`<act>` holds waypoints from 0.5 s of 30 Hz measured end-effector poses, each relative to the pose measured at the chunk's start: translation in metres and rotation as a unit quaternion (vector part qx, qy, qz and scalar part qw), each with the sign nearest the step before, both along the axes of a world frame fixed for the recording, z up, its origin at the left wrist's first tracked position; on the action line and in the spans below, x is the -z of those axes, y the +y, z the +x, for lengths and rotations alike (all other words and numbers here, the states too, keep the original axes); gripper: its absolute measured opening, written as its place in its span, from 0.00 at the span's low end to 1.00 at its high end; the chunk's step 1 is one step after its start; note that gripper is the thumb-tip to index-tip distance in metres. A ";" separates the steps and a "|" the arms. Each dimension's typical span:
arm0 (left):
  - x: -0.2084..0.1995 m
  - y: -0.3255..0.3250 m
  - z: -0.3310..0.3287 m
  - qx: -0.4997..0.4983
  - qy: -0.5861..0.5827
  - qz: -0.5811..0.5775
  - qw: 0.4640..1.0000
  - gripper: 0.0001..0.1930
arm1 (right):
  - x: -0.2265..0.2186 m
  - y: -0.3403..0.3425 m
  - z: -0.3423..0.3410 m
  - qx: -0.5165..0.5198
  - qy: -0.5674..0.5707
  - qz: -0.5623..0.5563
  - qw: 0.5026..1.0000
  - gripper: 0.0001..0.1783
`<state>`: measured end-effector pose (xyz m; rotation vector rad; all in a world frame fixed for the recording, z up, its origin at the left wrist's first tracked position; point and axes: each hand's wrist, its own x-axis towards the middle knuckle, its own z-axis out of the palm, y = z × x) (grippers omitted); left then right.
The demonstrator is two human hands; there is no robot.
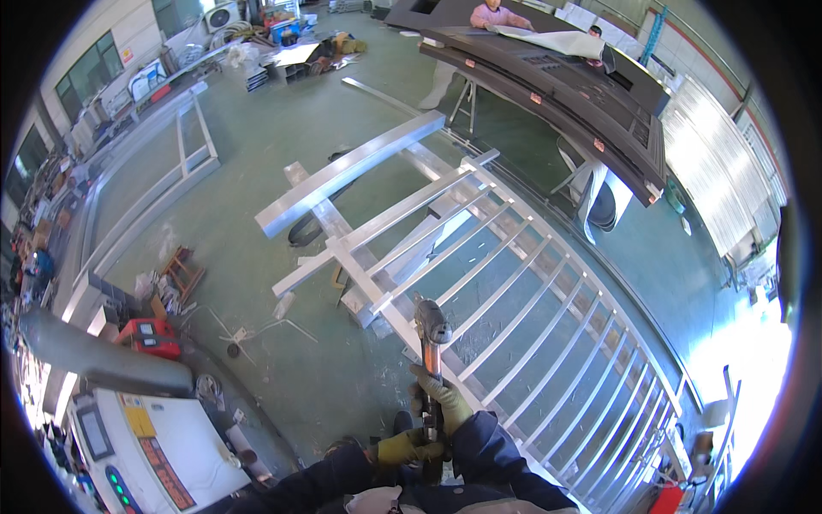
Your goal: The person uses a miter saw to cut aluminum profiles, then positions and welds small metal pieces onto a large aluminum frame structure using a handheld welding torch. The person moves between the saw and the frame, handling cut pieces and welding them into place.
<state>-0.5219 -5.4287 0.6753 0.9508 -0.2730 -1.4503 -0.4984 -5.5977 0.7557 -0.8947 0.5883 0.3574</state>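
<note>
An angle grinder [431, 349] with an orange and black body points away from me, its dark head over the near side rail of a pale metal railing frame [514, 368]. Wrapped round the grinder's body is my gloved right hand [445, 399]. My left hand [401, 447], in a yellowish glove, is closed on the rear end of the same tool. Whether the head touches the rail I cannot tell. The railing's many thin bars run across between two long rails. At its far end a wide metal beam [351, 176] lies crosswise.
On the left stand a white machine [171, 454] with a control panel, a grey gas cylinder [103, 355] and a red box [150, 337]. A large metal frame [154, 188] lies on the floor behind. Two people work beside dark panels [556, 94] on trestles at far right.
</note>
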 end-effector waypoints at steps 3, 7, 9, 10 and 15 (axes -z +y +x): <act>0.009 0.002 0.036 0.057 -0.045 0.048 0.996 0.22 | 0.033 0.004 0.024 0.048 0.009 -0.055 0.997 0.20; 0.109 0.054 0.068 0.044 -0.127 -0.061 0.989 0.23 | 0.074 0.016 0.045 0.090 0.013 -0.206 0.974 0.19; 0.116 0.067 0.108 0.161 -0.166 0.070 0.970 0.25 | 0.073 0.019 0.051 0.147 0.032 -0.267 0.952 0.19; 0.122 0.077 0.124 0.182 -0.177 0.134 0.958 0.26 | 0.085 0.024 0.053 0.172 0.071 -0.291 0.939 0.18; 0.167 0.130 0.214 0.075 -0.344 0.112 0.929 0.21 | 0.183 0.012 0.067 0.251 0.153 -0.482 0.825 0.20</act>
